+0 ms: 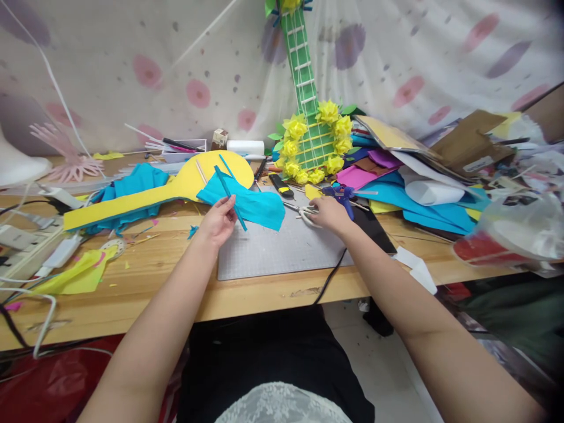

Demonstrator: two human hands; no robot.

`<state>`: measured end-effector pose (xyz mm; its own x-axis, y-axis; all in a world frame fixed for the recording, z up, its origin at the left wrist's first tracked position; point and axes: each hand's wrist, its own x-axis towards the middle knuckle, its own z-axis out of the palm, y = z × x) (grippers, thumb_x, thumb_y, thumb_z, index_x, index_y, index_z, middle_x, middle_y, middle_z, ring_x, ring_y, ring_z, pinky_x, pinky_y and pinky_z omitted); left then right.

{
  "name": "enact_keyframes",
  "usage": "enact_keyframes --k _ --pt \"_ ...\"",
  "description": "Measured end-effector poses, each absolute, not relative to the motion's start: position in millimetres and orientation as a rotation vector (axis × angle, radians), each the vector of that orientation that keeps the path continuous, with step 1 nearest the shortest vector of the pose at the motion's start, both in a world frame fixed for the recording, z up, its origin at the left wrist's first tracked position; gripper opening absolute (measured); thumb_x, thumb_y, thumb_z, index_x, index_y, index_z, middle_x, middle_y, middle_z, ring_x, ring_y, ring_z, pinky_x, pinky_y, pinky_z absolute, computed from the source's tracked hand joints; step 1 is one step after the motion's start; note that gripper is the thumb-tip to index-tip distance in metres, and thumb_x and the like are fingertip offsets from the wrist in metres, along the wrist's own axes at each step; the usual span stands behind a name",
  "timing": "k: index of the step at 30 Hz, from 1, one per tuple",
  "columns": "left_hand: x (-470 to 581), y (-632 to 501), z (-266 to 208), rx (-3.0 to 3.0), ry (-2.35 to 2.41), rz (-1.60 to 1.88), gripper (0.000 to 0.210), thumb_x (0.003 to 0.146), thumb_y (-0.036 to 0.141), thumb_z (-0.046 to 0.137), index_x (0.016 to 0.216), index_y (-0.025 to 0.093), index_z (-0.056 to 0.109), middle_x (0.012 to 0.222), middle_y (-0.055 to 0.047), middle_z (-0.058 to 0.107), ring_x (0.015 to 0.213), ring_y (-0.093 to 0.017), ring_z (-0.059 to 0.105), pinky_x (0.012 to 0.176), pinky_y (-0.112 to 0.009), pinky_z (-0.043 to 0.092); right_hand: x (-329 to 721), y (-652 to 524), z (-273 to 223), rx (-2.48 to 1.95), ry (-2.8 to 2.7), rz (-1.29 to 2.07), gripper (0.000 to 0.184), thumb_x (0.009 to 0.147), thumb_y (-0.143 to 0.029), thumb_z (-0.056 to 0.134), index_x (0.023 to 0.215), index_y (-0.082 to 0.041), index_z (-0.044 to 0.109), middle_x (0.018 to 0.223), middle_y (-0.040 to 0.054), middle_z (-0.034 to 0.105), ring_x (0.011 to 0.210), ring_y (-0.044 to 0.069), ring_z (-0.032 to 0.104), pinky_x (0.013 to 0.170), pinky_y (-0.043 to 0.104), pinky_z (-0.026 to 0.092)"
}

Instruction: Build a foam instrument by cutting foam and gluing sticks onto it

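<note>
My left hand (219, 222) pinches a thin blue paper-wrapped stick (230, 197) and a piece of blue crepe paper (259, 208) together, above the left part of a grey cutting mat (264, 258). The paper spreads out to the right and covers part of a yellow guitar-shaped cutout (180, 182). At the mat's right side, my right hand (328, 214) has its fingers on the handles of a pair of scissors (304, 212), whose blades point left. A blue glue gun (343, 194) lies just behind that hand. My right fingertips are partly hidden.
A green paper guitar (304, 76) with yellow flowers leans at the back. Stacked coloured paper (423, 205) and a plastic-bagged cup (506, 241) fill the right. A power strip (30, 252) with cables and crumpled blue paper (136, 182) lie left. A black cord (330, 279) hangs over the front edge.
</note>
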<state>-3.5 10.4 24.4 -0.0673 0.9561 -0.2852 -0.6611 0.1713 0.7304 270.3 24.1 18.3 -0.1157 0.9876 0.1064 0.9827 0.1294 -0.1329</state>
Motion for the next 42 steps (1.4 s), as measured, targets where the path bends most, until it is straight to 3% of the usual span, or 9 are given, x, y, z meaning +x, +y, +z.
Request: enact_keyframes --k 3,8,15,20,25,30,42 --pt "6 11 10 0.340 0.824 1.467 0.013 0.074 0.011 0.062 0.068 0.018 0.052 0.062 0.006 0.058 0.053 -0.003 0.052 0.059 -0.015 0.047 244 19 31 -1.731 -2.112 0.161 0.021 0.076 -0.022 0.051 0.093 -0.017 0.062 0.097 0.0083 0.063 0.093 0.020 0.055 0.079 0.031 0.040" --pt "13 5 -4 0.316 0.793 1.529 0.014 0.070 0.014 0.067 0.069 0.018 0.053 0.065 0.006 0.060 0.053 -0.001 0.053 0.061 -0.015 0.048 189 9 32 -1.238 -2.078 0.787 0.020 0.073 -0.023 0.055 0.091 -0.016 0.061 0.091 0.0042 0.064 0.078 0.012 0.057 0.071 0.025 0.044" --pt "5 -1 -3 0.304 0.792 1.563 0.010 0.073 0.013 0.063 0.069 0.017 0.054 0.063 0.006 0.060 0.054 -0.002 0.054 0.061 -0.015 0.049 160 17 -1 -1.274 -1.832 1.026 0.019 0.068 -0.030 0.060 0.079 -0.015 0.061 0.068 -0.0010 0.060 0.060 0.008 0.050 0.059 0.022 0.040" --pt "0 -2 -2 0.587 0.961 1.631 0.019 0.068 0.029 0.067 0.077 0.016 0.058 0.067 0.003 0.060 0.058 -0.006 0.058 0.060 -0.020 0.050 174 22 -9 -1.233 -1.725 1.221 0.019 0.065 -0.032 0.060 0.073 -0.015 0.058 0.060 -0.0033 0.054 0.053 0.007 0.046 0.052 0.022 0.038" --pt "-7 2 -5 0.681 1.068 1.694 0.023 0.070 0.036 0.064 0.077 0.014 0.058 0.068 0.000 0.059 0.062 -0.010 0.060 0.065 -0.026 0.052 200 25 -7 -1.222 -1.715 1.183 0.022 0.060 -0.033 0.064 0.072 -0.015 0.059 0.063 -0.0026 0.055 0.057 0.008 0.048 0.056 0.023 0.039" --pt "-4 1 -5 0.714 1.065 1.647 0.019 0.070 0.030 0.061 0.078 0.013 0.059 0.072 -0.004 0.061 0.067 -0.014 0.062 0.061 -0.030 0.053 212 27 -9 -1.196 -1.694 1.116 0.021 0.060 -0.032 0.064 0.071 -0.015 0.059 0.065 -0.0019 0.055 0.060 0.009 0.048 0.060 0.025 0.040" --pt "-7 0 -4 0.673 1.099 1.653 0.019 0.062 0.027 0.057 0.075 0.014 0.060 0.067 -0.002 0.060 0.066 -0.014 0.061 0.053 -0.026 0.053 213 30 -14 -1.179 -1.695 1.081 0.019 0.059 -0.031 0.064 0.070 -0.015 0.060 0.066 -0.0009 0.057 0.061 0.010 0.049 0.062 0.026 0.040"
